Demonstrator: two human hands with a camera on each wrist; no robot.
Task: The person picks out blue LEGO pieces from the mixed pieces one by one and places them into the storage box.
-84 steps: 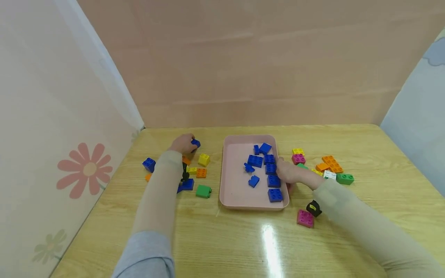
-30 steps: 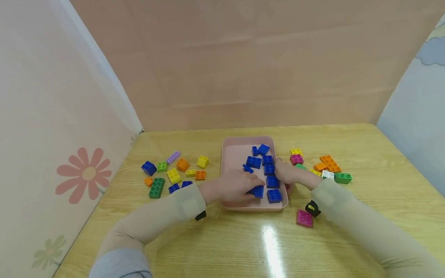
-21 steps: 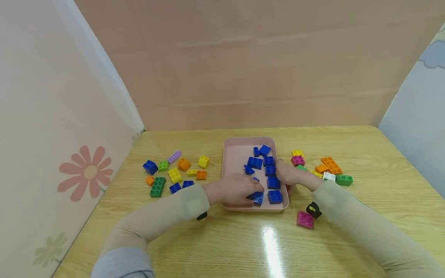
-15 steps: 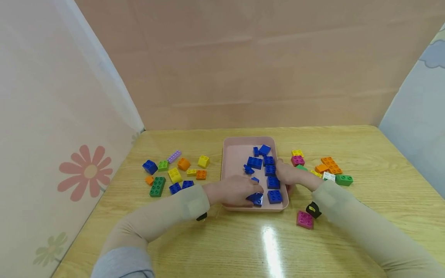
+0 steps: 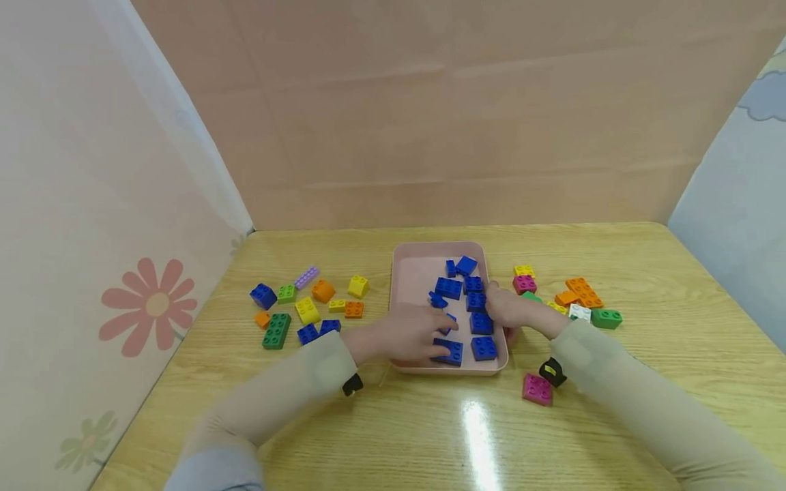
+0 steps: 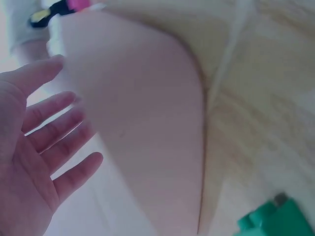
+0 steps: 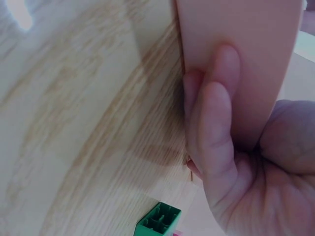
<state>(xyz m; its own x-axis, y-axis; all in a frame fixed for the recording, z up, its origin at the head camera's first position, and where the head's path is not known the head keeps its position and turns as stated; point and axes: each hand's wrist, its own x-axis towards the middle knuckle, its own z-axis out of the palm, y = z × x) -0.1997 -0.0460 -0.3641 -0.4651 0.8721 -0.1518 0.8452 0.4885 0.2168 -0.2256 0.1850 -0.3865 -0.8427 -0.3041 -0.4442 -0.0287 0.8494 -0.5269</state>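
A pink tray point(image 5: 424, 258) holds several blue toy bricks, with a row of them down its right side. My left hand point(image 5: 413, 334) is over the tray's front left part, fingers loosely spread, beside a long blue brick point(image 5: 452, 352) that lies near the front wall. A smaller blue brick point(image 5: 450, 323) is partly hidden behind its fingers. In the left wrist view that hand point(image 6: 37, 147) has nothing in its palm. My right hand point(image 5: 510, 305) grips the tray's right rim; the right wrist view has its fingers point(image 7: 216, 118) against the outer wall and the thumb side over the rim.
Left of the tray lie loose bricks, among them a dark green one point(image 5: 277, 331), a yellow one point(image 5: 307, 310) and a blue one point(image 5: 263, 296). To the right are an orange brick point(image 5: 583, 292), a green brick point(image 5: 606, 318) and a magenta brick point(image 5: 537, 389) near the right wrist.
My left hand has carried a blue brick from the left pile into the tray and let go of it. Its fingers have since drawn slightly back. The right hand has stayed on the rim.
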